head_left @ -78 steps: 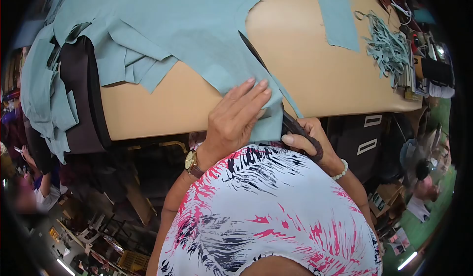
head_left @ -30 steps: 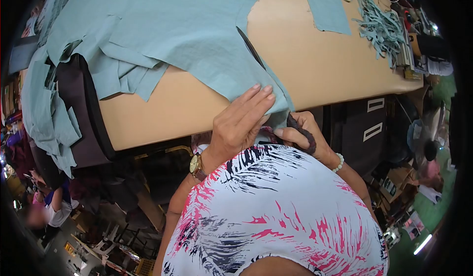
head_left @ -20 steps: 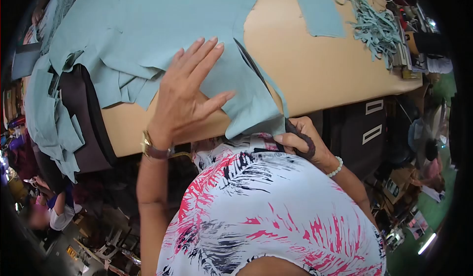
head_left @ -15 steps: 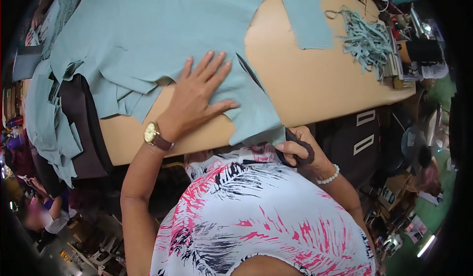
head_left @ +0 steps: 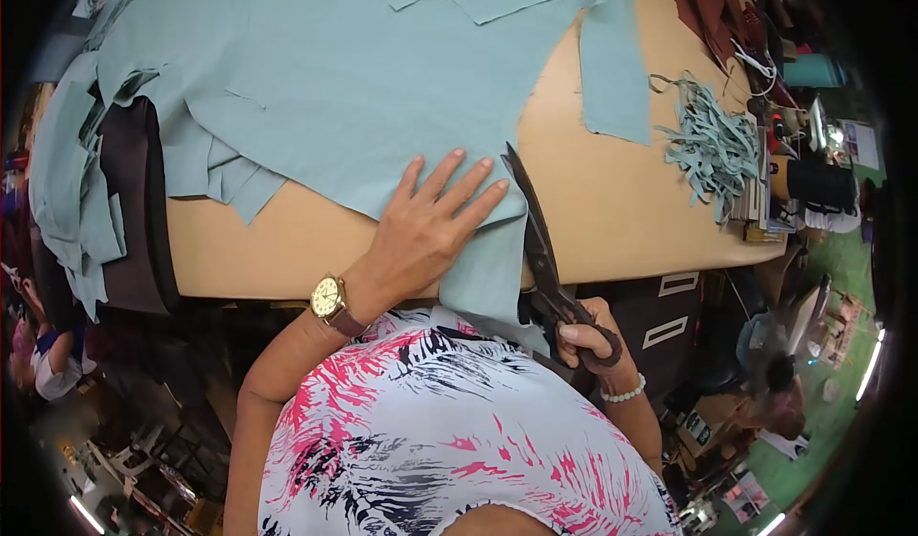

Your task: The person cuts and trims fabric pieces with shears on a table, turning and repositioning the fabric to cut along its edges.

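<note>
Left fingers (head_left: 443, 175) shifted rightward, spread on cloth (head_left: 335, 77); right fingers (head_left: 589, 338) curled round scissors (head_left: 542, 261), box (head_left: 712, 419) contents unclear

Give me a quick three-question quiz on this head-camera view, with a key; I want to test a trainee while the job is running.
1. Open question: which tool is the right hand holding?
2. True or false: the left hand is closed into a fist.
3. Multiple choice: seen from the person's side, where on the tabletop does the tangle of thin teal strips lie?
A. Toward the left end
B. In the middle
C. Toward the right end

Key
1. The scissors.
2. False; its fingers are spread on the teal fabric.
3. C.
</note>
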A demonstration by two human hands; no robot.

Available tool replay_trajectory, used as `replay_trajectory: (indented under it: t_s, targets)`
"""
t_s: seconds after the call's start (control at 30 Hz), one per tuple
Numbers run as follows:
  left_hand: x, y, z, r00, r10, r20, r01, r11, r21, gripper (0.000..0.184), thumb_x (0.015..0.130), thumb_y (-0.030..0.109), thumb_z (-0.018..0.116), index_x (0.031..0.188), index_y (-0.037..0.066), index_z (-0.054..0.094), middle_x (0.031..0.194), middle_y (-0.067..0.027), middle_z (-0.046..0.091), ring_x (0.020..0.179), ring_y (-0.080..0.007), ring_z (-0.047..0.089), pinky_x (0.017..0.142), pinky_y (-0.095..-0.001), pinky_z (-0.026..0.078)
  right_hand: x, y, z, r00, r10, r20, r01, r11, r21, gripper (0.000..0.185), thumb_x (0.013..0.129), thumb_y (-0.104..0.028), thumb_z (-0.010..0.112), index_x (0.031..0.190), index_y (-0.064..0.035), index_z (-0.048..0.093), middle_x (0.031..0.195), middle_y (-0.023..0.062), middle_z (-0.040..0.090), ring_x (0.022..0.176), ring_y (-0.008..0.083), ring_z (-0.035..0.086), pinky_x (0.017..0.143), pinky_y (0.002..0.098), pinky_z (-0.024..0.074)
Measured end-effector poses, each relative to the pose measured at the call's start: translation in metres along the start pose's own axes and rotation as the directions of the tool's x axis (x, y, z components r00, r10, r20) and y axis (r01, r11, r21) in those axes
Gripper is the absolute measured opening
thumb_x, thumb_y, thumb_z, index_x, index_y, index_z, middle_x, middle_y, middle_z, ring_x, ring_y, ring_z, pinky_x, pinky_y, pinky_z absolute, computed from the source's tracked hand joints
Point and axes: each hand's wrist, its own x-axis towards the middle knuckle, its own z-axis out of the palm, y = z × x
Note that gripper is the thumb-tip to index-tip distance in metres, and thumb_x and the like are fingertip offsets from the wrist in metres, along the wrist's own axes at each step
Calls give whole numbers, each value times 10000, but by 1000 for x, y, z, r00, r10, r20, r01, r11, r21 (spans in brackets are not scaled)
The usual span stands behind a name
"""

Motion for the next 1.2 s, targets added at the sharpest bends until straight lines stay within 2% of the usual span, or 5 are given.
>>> replay_trajectory:
  t_s: [0.5,0.73,1.2]
  targets:
    - [-2,3,-1,1000,8,8,-7,997,-82,489,732,93,592,1211,130,502,1268,-56,475,1162,-265,442,923,-483,365,13,-5,7,1000,-24,-18,23,999,-42,275,749,-219,628,625,-16,491,471,28,470,395,72,427,393,201,314]
    - [-3,3,1,1000,11,9,-10,995,-102,517,711,82,611,1213,129,500,1262,-65,477,1158,-265,445,922,-481,366,11,-4,12,999,4,-39,-6,999,-44,243,753,-201,620,669,-2,510,470,21,471,395,63,422,387,201,297]
    - [-6,18,7,999,-41,-1,40,987,-156,560,689,70,644,1223,139,490,1284,-76,458,1171,-252,440,948,-469,337,3,18,25,996,4,-89,5,995,97,167,757,-120,596,700,14,515,475,19,472,386,58,410,378,203,291]
